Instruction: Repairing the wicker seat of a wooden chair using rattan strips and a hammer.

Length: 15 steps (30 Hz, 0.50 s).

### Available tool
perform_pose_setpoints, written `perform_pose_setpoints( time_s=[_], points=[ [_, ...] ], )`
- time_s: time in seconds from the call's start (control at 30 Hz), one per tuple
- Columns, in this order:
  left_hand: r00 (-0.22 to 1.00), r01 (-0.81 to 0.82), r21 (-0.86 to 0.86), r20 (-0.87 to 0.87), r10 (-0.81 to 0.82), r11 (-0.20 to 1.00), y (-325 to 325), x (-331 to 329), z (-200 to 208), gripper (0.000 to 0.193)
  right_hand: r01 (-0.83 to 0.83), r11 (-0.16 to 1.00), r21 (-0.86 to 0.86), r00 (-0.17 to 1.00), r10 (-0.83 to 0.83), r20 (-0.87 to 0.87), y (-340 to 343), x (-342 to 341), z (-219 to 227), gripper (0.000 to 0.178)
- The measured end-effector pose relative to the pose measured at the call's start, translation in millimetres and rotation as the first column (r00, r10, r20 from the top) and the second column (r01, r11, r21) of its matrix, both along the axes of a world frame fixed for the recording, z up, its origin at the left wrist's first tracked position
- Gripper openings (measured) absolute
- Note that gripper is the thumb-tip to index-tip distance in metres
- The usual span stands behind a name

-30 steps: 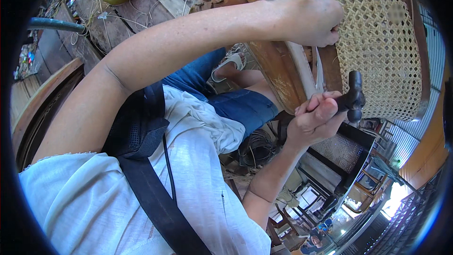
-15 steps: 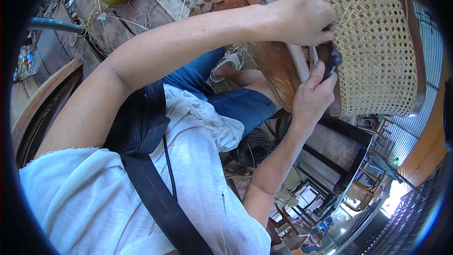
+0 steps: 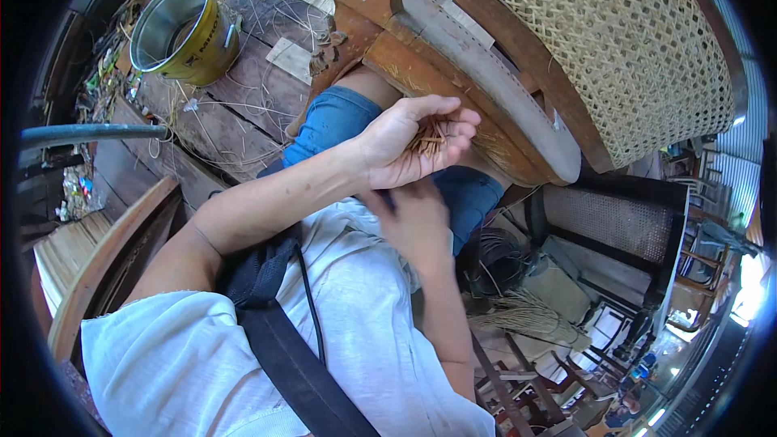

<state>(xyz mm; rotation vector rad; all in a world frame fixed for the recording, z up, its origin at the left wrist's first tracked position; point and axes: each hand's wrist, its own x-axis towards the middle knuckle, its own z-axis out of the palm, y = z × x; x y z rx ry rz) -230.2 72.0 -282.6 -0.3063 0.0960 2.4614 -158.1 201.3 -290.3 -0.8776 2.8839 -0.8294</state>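
My left hand (image 3: 409, 146) is turned palm up and cupped over my lap, fingers curled around a small heap of thin brown wooden pegs (image 3: 429, 139). Just beneath its wrist is my right hand (image 3: 417, 222), smeared by motion; its fingers are partly hidden, and I see nothing in it. Beyond both hands, across my knees, rests a brown wooden chair frame (image 3: 429, 73) with woven cane webbing (image 3: 607, 48). A curved greyish wooden piece (image 3: 486, 65) lies along the frame's near side, with a pale strip (image 3: 468, 23) on it.
On the plank floor at the far left stands a yellow bucket (image 3: 202, 61), with loose cane strands and a flat offcut (image 3: 290, 59) around it. A blue-grey pipe (image 3: 89, 135) juts in from the left. To the right is a dark-framed cane seat (image 3: 619, 218) and a bundle of strands (image 3: 526, 316).
Both hands have drawn back from the cane-webbed frame toward my lap. My left hand has turned palm up, showing the pegs. The dark tool at my right hand is no longer visible.
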Motion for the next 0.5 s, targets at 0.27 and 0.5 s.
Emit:
perform_pose_setpoints(
  time_s=[0.27,0.5],
  points=[
    [0.998,-0.007,-0.040,-0.060,0.005,0.999,21,5,14,0.044,0.303,0.927,-0.221,0.908,-0.351,-0.228,29,-38,74,0.019],
    [0.998,-0.021,0.002,-0.052,0.022,1.000,27,2,6,0.044,0.285,0.936,0.205,0.907,-0.194,-0.375,24,-41,73,0.014]
  ],
)
